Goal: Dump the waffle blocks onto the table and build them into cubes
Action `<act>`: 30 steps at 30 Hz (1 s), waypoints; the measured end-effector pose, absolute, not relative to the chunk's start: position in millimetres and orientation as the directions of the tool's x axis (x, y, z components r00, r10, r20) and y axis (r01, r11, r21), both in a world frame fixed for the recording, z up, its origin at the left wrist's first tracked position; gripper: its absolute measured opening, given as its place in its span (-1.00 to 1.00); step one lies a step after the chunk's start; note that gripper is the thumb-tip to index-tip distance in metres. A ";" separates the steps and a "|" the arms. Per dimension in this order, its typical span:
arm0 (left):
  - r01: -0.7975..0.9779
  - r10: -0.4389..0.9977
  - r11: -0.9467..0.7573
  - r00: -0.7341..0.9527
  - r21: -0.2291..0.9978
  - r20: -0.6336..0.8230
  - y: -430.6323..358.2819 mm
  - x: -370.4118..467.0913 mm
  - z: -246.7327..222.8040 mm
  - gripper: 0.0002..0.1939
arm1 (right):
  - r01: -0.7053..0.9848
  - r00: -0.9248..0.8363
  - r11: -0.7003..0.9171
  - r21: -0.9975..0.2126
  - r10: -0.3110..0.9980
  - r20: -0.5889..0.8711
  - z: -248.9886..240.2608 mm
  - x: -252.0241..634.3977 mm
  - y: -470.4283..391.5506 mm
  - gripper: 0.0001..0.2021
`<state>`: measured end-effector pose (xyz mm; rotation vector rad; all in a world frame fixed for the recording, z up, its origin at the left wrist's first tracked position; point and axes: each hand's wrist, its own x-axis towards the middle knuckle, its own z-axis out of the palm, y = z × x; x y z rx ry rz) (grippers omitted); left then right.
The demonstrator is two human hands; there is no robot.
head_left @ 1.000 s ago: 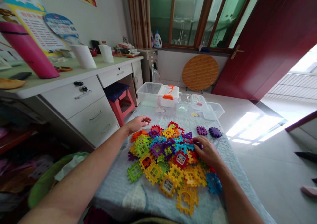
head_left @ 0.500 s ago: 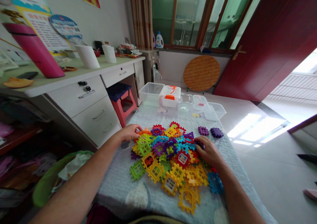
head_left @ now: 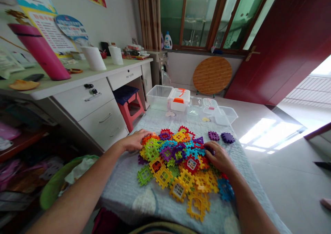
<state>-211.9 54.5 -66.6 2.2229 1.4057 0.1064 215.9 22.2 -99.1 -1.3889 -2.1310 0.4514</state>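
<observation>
A heap of plastic interlocking building tiles (head_left: 178, 154) in many colours, several with window-like cut-outs, is spread over the cloth-covered table. My left hand (head_left: 134, 140) is at the heap's left edge, its bent fingers and thumb closed about an orange tile (head_left: 151, 137). At the right side of the heap, my right hand (head_left: 218, 155) curls over a dark purple tile (head_left: 210, 151), mostly hidden beneath the fingers. Two purple tile stacks, one nearer (head_left: 213, 135) and one farther right (head_left: 228, 138), lie apart from the heap beyond my right hand.
Along the table's far end stand a clear open bin (head_left: 159, 98), a lidded box with orange latches (head_left: 179, 99) and smaller clear containers (head_left: 226, 116). A white desk (head_left: 95, 106) and a pink stool (head_left: 131, 108) are on the left. A green basket (head_left: 51, 189) sits lower left.
The whole view has shifted slightly to the right. My left fingers have moved a little over the orange tiles; my right hand stays at the same part of the heap.
</observation>
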 end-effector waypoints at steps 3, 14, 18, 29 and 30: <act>0.846 0.876 -0.299 0.427 0.442 -0.224 60.9 -209.6 -68.6 -0.29 | 0.727 -0.317 0.412 -0.549 0.911 0.265 -99.1 215.8 22.6 -0.80; 0.895 0.963 -0.163 0.237 0.416 -0.132 56.2 -222.5 -77.4 -0.58 | 0.728 -0.323 0.413 -0.547 0.911 0.257 -98.8 215.8 22.5 -0.80; 0.893 0.955 -0.218 0.278 0.394 -0.103 58.3 -217.9 -76.2 -0.40 | 0.730 -0.322 0.409 -0.548 0.913 0.252 -98.5 215.3 21.9 -0.80; 0.842 0.980 -0.144 0.194 0.519 -0.042 67.2 -220.1 -72.5 -0.45 | 0.725 -0.327 0.408 -0.555 0.913 0.244 -99.8 216.4 22.7 -0.81; 0.817 0.989 -0.110 0.147 0.566 -0.019 66.9 -222.8 -71.5 -0.40 | 0.725 -0.327 0.409 -0.554 0.913 0.245 -99.4 216.2 22.5 -0.81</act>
